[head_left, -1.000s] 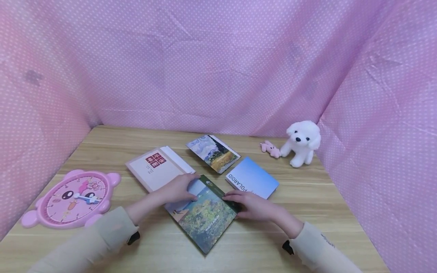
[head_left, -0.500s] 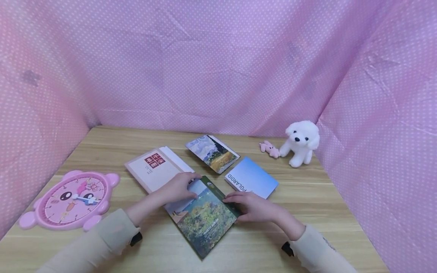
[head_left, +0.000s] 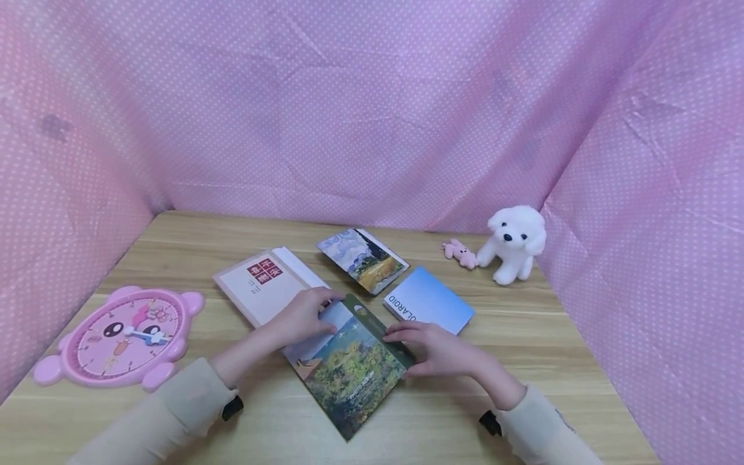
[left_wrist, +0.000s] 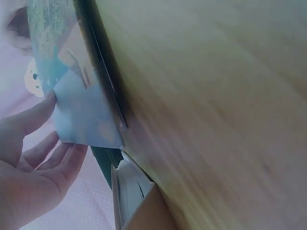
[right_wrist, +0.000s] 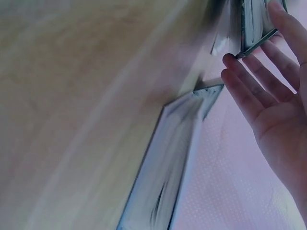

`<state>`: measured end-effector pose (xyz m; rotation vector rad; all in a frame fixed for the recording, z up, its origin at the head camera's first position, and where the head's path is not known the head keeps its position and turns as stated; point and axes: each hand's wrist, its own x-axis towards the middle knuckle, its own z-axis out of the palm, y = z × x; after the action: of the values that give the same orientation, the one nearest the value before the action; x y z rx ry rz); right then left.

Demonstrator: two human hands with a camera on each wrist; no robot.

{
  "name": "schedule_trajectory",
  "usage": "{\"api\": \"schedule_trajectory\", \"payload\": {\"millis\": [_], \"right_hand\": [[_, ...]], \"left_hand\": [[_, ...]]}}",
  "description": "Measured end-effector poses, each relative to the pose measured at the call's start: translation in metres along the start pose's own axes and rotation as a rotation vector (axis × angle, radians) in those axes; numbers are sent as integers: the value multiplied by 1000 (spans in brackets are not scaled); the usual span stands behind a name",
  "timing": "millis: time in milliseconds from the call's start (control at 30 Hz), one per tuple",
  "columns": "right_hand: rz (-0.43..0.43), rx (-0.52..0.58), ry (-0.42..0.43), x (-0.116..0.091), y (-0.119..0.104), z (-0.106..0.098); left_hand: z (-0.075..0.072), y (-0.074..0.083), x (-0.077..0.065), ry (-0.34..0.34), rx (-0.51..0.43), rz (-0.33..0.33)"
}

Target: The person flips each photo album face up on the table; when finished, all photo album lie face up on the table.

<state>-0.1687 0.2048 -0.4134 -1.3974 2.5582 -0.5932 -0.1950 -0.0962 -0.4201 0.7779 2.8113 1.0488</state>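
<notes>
A photo album (head_left: 360, 368) with a painted garden cover and dark green strip lies at the front middle, held between both hands. The left hand (head_left: 299, 316) grips its upper left edge; in the left wrist view the thumb (left_wrist: 36, 115) lies on the cover and the fingers bend at the edge. On the other side, the right hand (head_left: 433, 349) holds the green-strip edge, fingers curved over it and thumb near the corner. The right wrist view shows fingers at the album's (right_wrist: 254, 28) edge. Behind the left hand lies a pale book (head_left: 261, 287) with red characters.
A blue POLAROID album (head_left: 433, 300) lies just behind the right hand. Farther back is an album with a landscape painting (head_left: 363, 258). A pink clock (head_left: 124, 339) lies at left. A white plush dog (head_left: 514, 242) and small pink toy (head_left: 459, 253) are at back right.
The photo album's near corner has shifted slightly toward the person. The right hand has moved a little to the right along with its edge; the left hand stays at its place.
</notes>
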Motion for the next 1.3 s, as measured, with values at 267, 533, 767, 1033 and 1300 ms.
{"api": "schedule_trajectory", "payload": {"millis": [267,533,767,1033,1300], "right_hand": [[-44,28,122,-4,-1,-10],[-51,93,271,-5,-1,-17],[21,185,277,-5,-6,-23],[-38,201,283,0,-7,-32],[-88,197,289,3,-9,-41]], "left_hand": [[-3,2,2,90,-53,18],[-8,9,6,183,-76,62],[-11,12,8,200,-142,73],[-12,11,10,231,-193,99],[-11,11,16,295,-252,162]]}}
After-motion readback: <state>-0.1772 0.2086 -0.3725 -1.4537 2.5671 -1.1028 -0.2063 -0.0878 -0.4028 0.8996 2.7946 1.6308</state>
